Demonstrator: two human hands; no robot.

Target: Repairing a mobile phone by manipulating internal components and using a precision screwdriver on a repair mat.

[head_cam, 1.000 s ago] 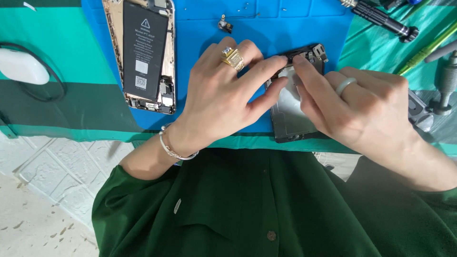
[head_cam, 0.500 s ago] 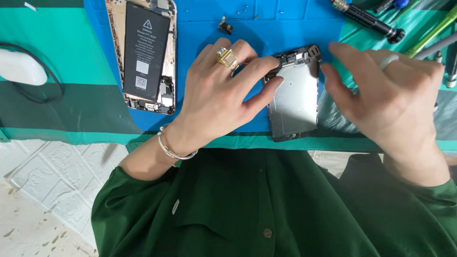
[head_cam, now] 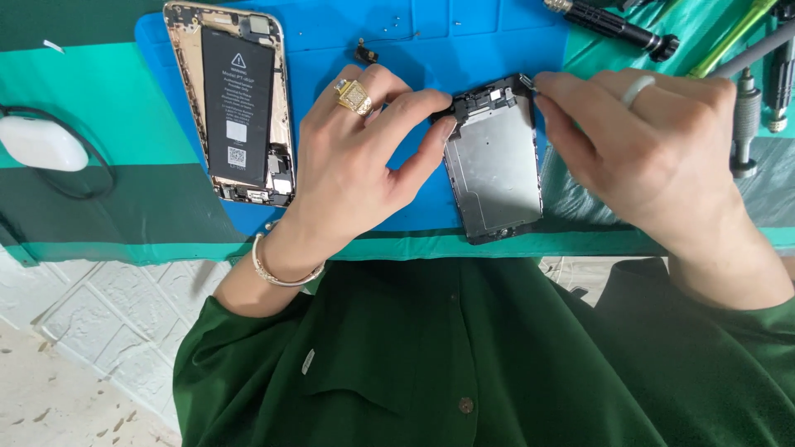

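left hand point(head_cam: 352, 170), gold ring on one finger, pinches the top left corner of a detached phone screen panel with a silver metal backplate point(head_cam: 494, 161); thumb and forefinger pressed on its edge. right hand point(head_cam: 642, 145), pale ring, pinches a small part at the panel's top right corner; part too small to make out. panel lies face down on a blue work mat point(head_cam: 464, 41), lower end overhanging it. opened gold phone body with black battery point(head_cam: 238, 103) left, top edge cut off. black screwdriver point(head_cam: 617, 23) above, partly cropped.
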